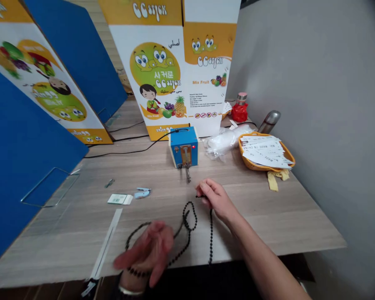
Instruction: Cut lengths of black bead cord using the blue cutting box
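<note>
Right hand (211,193) is pinching black beads (211,237), perhaps steadying them.
At its eight o'clock, left hand (152,248) is holding fingers wide.

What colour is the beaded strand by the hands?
The strand of small round beads is black, clearest in the head view.
</note>
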A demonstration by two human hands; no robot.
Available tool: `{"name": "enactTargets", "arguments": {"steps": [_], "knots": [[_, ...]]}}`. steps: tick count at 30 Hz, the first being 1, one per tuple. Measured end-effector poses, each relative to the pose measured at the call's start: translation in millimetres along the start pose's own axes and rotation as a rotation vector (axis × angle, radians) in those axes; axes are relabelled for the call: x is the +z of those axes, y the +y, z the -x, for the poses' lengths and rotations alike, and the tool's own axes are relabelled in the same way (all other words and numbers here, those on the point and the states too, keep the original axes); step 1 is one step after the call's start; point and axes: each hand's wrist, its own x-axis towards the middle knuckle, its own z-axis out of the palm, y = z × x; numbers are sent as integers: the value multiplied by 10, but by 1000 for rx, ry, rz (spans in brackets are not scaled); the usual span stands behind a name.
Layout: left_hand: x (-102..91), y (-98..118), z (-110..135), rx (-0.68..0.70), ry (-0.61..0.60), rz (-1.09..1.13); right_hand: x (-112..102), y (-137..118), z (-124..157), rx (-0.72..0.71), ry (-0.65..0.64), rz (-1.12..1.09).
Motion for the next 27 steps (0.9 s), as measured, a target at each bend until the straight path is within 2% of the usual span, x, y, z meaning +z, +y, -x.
{"name": "enactTargets", "arguments": {"steps": [3, 5, 9, 12, 14, 16, 17, 20, 22, 24, 27], "knots": [[327, 64, 124, 119, 219, -98, 118, -188, 307, -8, -82, -39], [604, 101, 90, 84, 328, -312, 225, -283, 516, -53, -170, -15], [1025, 88, 137, 76, 282, -592, 375, -413, 931, -145, -322, 97], [1140, 10, 362, 85, 240, -708, 329, -379, 1222, -179, -250, 233], [1110, -111, 548, -1, 128, -786, 233, -231, 1405, -190, -161, 317], [988, -312, 732, -51, 63, -942, 121, 24, 1583, -168, -130, 355], [895, -438, 821, -34, 79, -1058, 68, 180, 1670, -145, -138, 367], [564, -834, 1065, 129, 233, -1433, -52, 678, 1908, -55, -184, 434], [378, -1041, 1197, 216, 267, -1611, -94, 961, 2028, -14, -178, 489], [275, -1162, 1291, 277, 246, -1744, -114, 1160, 2100, -2, -142, 521], [267, -1204, 1352, 320, 221, -1880, -123, 1293, 2131, -32, -91, 512]]}}
